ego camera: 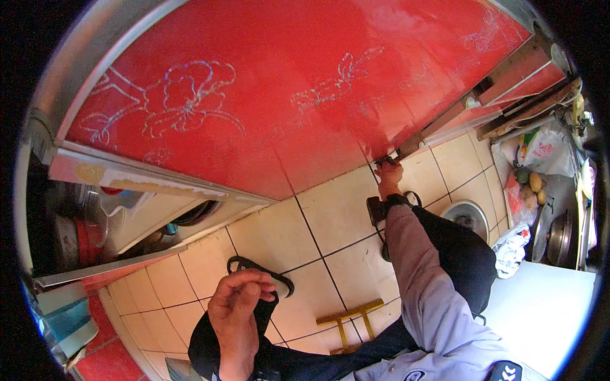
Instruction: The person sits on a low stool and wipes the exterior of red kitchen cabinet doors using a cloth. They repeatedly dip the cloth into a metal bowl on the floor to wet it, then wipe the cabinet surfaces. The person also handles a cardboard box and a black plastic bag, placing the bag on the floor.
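My left hand (237, 309) is raised above my lap, its fingers curled in and the thumb against them. Nothing shows in it. Out ahead, my right hand (389, 175) reaches to the lower edge of a red cabinet door (267, 95) with an outlined flower pattern. Its fingers close on a small dark object (387, 160) at that edge, too small and shadowed to identify. The door stands open before me and fills the upper view. Left of it, the cabinet's inside shows cookware (88, 238) on a shelf (143, 228).
Between my feet, a yellow wooden frame (350, 312) touches the tiled floor (267, 228). A metal basin (468, 216) stands at right. Beyond it, a shelf holds potatoes (536, 182), plastic bags (548, 150) and a pan (561, 233). A white surface (538, 314) lies at my right side.
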A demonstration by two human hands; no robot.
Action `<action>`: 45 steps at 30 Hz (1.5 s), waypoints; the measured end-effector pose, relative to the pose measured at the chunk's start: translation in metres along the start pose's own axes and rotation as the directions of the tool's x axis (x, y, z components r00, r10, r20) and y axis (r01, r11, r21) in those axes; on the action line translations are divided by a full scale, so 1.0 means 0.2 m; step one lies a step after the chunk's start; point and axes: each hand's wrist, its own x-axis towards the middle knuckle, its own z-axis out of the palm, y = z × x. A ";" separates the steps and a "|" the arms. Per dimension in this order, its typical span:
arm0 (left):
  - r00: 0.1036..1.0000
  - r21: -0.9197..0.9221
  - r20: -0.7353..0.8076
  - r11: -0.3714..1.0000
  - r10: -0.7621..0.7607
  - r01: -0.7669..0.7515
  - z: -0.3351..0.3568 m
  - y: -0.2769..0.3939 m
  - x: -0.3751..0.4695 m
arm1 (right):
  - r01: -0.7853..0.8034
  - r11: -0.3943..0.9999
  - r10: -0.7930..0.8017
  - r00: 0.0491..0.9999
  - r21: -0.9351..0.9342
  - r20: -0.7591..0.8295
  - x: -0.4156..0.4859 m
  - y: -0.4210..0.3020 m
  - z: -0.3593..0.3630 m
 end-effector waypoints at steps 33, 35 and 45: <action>0.990 -0.117 -0.066 0.984 0.125 -0.132 -0.14 0.06 0.05 | -0.131 0.947 0.270 0.816 -0.292 0.511 -0.78 0.28 0.45; 0.990 -0.124 -0.072 0.984 0.121 -0.129 -0.15 0.06 0.05 | -0.408 0.895 0.443 0.756 -0.181 0.482 -1.01 0.38 0.56; 0.982 -0.099 -0.106 0.981 0.159 -0.169 -0.18 0.05 0.11 | -0.356 0.778 0.603 0.192 -0.517 0.774 -1.47 0.17 0.60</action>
